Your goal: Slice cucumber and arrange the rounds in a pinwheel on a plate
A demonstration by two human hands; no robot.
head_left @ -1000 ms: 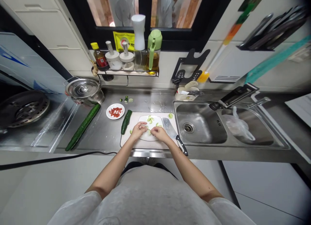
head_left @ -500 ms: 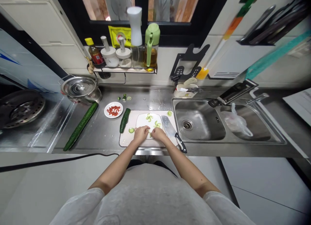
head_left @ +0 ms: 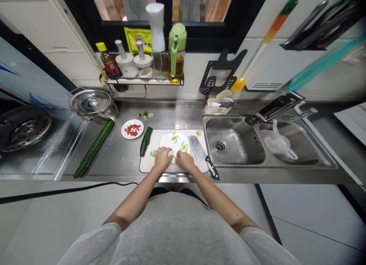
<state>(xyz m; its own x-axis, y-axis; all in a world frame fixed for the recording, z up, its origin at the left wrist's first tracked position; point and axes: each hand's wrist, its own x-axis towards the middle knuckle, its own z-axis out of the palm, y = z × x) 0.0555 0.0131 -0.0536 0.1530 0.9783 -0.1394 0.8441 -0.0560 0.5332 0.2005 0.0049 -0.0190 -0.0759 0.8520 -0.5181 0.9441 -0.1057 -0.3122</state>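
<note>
My left hand (head_left: 162, 158) leans over the front of a white plate (head_left: 166, 139), fingers bent together at a thin cucumber slice (head_left: 173, 154). Beside it, my right hand (head_left: 184, 160) pinches at the same small group of slices; the fingertips partly hide what each holds. Two swirls of cucumber slices lie on the plate, one at the back (head_left: 174, 138) and one at the right (head_left: 184, 146). Under the plate is a pale cutting board (head_left: 148, 166). A cleaver (head_left: 197, 147) rests on its right side, and a cut cucumber piece (head_left: 146, 142) on its left edge.
Left of the board are a small plate of chopped red bits (head_left: 132, 129), a long cucumber (head_left: 94, 148) and a lidded steel pot (head_left: 93, 104). A double sink (head_left: 237, 143) lies right. Bottles and jars stand on a wall shelf (head_left: 145, 81) behind.
Both hands have shifted slightly, the left one a little further over the plate and the right one leftward. The fingertips remain close together around the slices at the plate's front.
</note>
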